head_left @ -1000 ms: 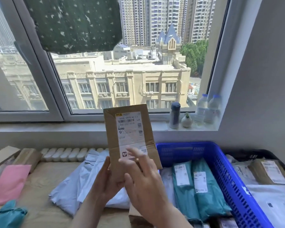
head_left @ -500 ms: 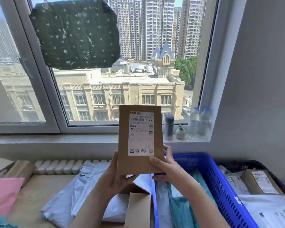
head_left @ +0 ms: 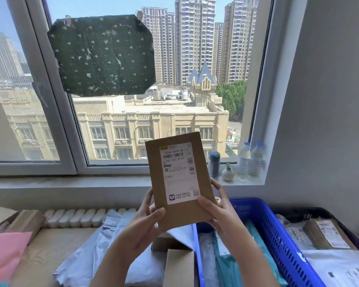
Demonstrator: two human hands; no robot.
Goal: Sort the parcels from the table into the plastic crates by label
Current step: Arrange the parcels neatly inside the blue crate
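A flat brown cardboard parcel (head_left: pixel 201 162) with a white shipping label is held upright in front of the window, label facing me. My left hand (head_left: pixel 145 222) grips its lower left corner and my right hand (head_left: pixel 218 206) grips its lower right edge. Below to the right stands a blue plastic crate (head_left: pixel 278 228) holding teal and white mailer bags. Further right a dark crate (head_left: pixel 327 212) holds a brown box and white parcels. White mailer bags (head_left: pixel 104 245) and a small brown box (head_left: pixel 178 268) lie on the wooden table (head_left: pixel 50 251).
A pink mailer (head_left: pixel 4 253) and brown boxes (head_left: pixel 23 220) lie at the table's left. On the window sill stand a dark flask (head_left: pixel 214 164), a small white vase (head_left: pixel 228 174) and two water bottles (head_left: pixel 250 160). A radiator (head_left: pixel 75 217) runs behind the table.
The view has tilted upward and the parcel has been raised. My right hand moved from touching the label to gripping the parcel's lower right edge.
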